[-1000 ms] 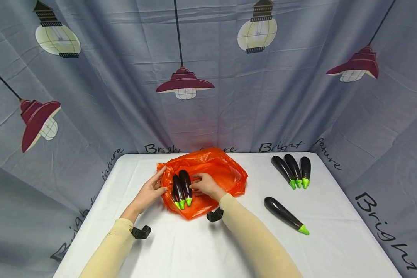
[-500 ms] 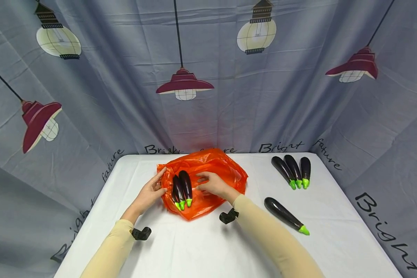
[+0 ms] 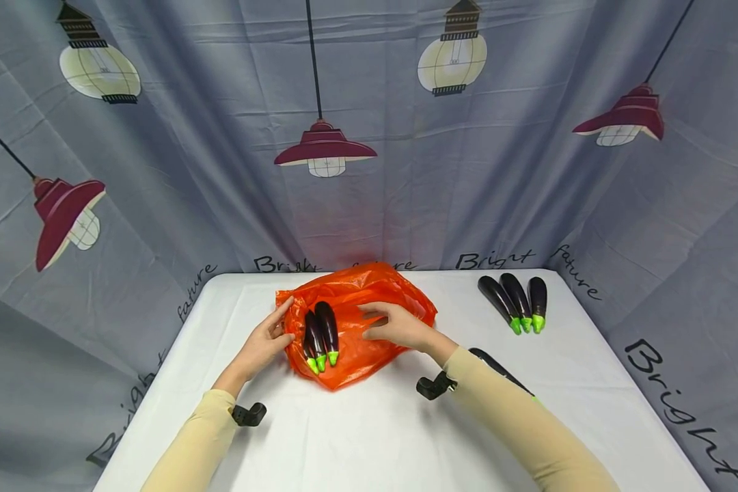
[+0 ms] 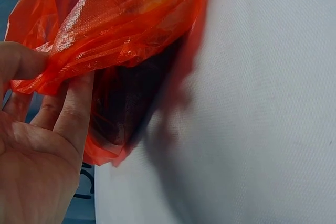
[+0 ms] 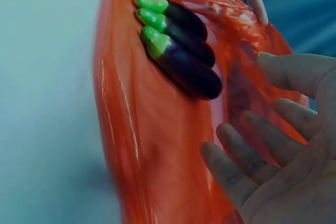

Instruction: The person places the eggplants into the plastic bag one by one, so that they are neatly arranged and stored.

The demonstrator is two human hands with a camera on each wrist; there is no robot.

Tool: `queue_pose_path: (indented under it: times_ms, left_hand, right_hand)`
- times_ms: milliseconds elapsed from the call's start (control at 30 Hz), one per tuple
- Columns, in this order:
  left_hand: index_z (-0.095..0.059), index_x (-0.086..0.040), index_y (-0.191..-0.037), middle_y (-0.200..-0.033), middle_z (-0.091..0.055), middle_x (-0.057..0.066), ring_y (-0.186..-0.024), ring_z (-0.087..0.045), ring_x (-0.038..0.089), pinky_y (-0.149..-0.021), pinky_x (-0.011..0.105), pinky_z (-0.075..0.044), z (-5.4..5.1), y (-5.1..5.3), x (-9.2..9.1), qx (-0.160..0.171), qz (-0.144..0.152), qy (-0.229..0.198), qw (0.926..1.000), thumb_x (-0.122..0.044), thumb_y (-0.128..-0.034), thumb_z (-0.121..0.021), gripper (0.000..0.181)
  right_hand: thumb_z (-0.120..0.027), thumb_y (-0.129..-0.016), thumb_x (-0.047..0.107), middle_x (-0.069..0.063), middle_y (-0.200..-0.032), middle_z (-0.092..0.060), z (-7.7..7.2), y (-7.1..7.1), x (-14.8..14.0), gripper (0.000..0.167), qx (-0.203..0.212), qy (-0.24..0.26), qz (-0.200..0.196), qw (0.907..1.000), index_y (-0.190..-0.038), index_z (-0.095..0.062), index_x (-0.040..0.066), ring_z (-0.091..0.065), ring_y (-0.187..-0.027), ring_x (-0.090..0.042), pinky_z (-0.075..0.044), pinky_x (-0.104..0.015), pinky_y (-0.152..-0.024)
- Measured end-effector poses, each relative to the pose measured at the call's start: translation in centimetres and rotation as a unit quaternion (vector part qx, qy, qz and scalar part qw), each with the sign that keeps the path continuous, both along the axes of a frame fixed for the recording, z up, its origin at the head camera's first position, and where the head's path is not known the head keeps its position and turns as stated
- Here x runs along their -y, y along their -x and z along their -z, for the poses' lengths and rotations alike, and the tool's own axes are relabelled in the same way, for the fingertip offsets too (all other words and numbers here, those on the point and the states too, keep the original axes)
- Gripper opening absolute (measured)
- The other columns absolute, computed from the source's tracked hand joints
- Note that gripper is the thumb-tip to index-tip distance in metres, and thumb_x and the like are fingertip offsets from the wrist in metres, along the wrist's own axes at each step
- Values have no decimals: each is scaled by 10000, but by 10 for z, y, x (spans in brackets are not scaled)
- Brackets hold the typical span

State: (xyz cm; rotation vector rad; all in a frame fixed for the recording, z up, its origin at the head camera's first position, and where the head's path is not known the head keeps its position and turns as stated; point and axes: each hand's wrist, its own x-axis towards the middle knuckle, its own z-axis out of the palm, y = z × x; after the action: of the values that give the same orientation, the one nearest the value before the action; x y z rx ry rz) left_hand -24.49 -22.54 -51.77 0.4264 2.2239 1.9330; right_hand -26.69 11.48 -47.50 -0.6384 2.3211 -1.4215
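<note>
Eggplants (image 5: 181,38) lie in the bag (image 5: 168,140), apart from the right hand's fingers (image 5: 227,170).

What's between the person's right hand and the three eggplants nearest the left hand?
Only bare orange plastic bag separates the right hand from the three eggplants; the head view shows no other object in that gap.
</note>
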Motion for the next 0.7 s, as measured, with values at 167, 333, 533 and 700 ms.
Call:
queue_pose_path:
  times_ms: [167, 333, 533, 700]
  left_hand:
    - [-249, -244, -1646, -1606, -313, 257, -1365, -459, 411, -923, 237, -522, 0, 0, 0, -12, 8, -39, 10000, 23, -983, -601, 797]
    - [-243, -239, -1647, -1602, -330, 242, -1378, -454, 394, -950, 248, -515, 1, 1, -2, -52, 25, -26, 10000, -21, -982, -649, 810]
    - [-240, -300, -1645, -1627, -302, 201, -1357, -487, 376, -940, 258, -526, 0, 0, -3, -42, -43, 74, 10000, -15, -988, -640, 821]
    - [-246, -304, -1644, -1645, -268, 191, -1357, -486, 377, -941, 248, -521, 1, 0, -3, -113, -117, 138, 9998, -10, -987, -638, 820]
  right_hand:
    - [-764, -920, 201, -40, -1384, -609, -5, -4, -16, 583, -116, -66, 16, 9999, -1469, -569, 179, -562, -1275, -375, -525, -409, -980]
    - [-766, -924, 204, -56, -1413, -585, -10, -9, -40, 605, -294, -133, 15, 9995, -1487, -547, 170, -551, -1267, -393, -529, -412, -963]
    - [-751, -942, 230, -65, -1431, -570, -17, -17, -72, 611, -478, -328, 58, 9983, -1505, -523, 164, -570, -1220, -298, -525, -406, -963]
    - [-735, -945, 187, -76, -1425, -585, -21, -20, -98, 609, -742, -553, 13, 9957, -1510, -516, 135, -560, -1225, -354, -476, -530, -1022]
